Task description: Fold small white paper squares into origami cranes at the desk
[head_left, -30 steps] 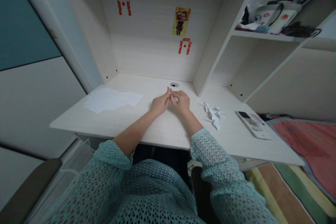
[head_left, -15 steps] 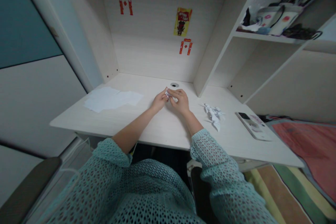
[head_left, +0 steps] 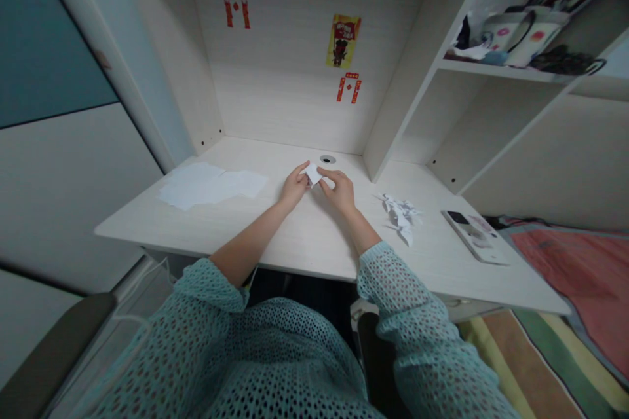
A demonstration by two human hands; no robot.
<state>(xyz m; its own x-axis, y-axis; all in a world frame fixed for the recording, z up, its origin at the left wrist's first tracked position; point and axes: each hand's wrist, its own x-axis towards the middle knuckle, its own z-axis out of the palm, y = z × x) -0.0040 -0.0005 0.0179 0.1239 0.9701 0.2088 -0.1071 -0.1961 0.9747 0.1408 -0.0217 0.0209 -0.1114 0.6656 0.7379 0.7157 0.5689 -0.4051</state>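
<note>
A small folded piece of white paper (head_left: 313, 174) is held up between my two hands, over the back middle of the desk. My left hand (head_left: 295, 186) grips its left side, thumb and fingers closed on it. From the right, my right hand (head_left: 339, 190) pinches the paper's edge between thumb and fingertips. To the left lie several loose white sheets (head_left: 204, 184), overlapping flat on the desk. Right of my right hand rests a small heap of folded white paper pieces (head_left: 401, 215), with pointed ends sticking out.
A phone (head_left: 474, 237) lies at the desk's right side. Behind my hands is a round cable hole (head_left: 327, 159) in the white desk (head_left: 304, 242). An upright divider (head_left: 393, 118) stands at the back right. Cups holding scissors and pens (head_left: 535, 29) sit on the upper right shelf.
The folded paper now shows a flat, square white face between my hands. My right fingers, which lay over it, have drawn back to its right edge.
</note>
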